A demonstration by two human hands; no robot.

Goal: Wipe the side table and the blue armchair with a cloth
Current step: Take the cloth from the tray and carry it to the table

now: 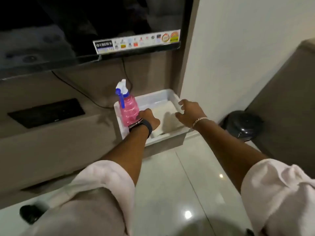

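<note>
Both hands reach into a white tray for the cloth.

The left hand (148,118), at the frame's centre, has its grip down on the folded pale cloth (167,116), fingers hidden, so I cannot tell whether they have closed on it. The right hand (188,111) hovers just right of it, grip spread apart and empty, above the tray (163,137) rim. A pink spray bottle (128,108) stands in the tray's left side, under the television (85,28) at upper left. This looks like the fetching step; neither side table nor armchair is in view. Next, I judge, the cloth must be pinched and lifted clear of the bottle.
</note>
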